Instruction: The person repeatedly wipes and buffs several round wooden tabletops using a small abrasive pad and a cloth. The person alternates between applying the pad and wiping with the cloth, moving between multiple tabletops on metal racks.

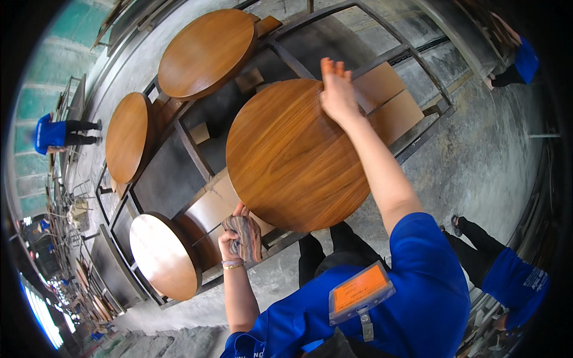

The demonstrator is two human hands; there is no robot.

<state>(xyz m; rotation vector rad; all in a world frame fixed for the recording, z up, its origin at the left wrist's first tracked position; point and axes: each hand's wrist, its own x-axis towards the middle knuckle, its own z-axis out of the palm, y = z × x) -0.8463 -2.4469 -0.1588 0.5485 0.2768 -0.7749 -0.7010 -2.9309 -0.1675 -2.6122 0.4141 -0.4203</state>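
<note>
A round wooden tabletop [292, 155] with brown grain lies before me on a dark metal frame [194, 149]. At its near left edge, my left hand [229, 243] is closed on a folded, streaky brown-and-grey cloth [243, 237]. The fingertips of that hand come up beside the tabletop's rim. My right arm reaches across to the far right side of the same tabletop. There my right hand [338, 95] is at the rim with its fingers stretched out and nothing visible in them; whether the palm touches the wood is hard to tell.
More round tops stand around the frame: one at the far side [206, 53], one at the left [128, 137] and a glossy one [162, 256] at the near left. Cardboard sheets [397, 116] lie on the frame. People in blue shirts are at left [51, 134] and right [513, 280].
</note>
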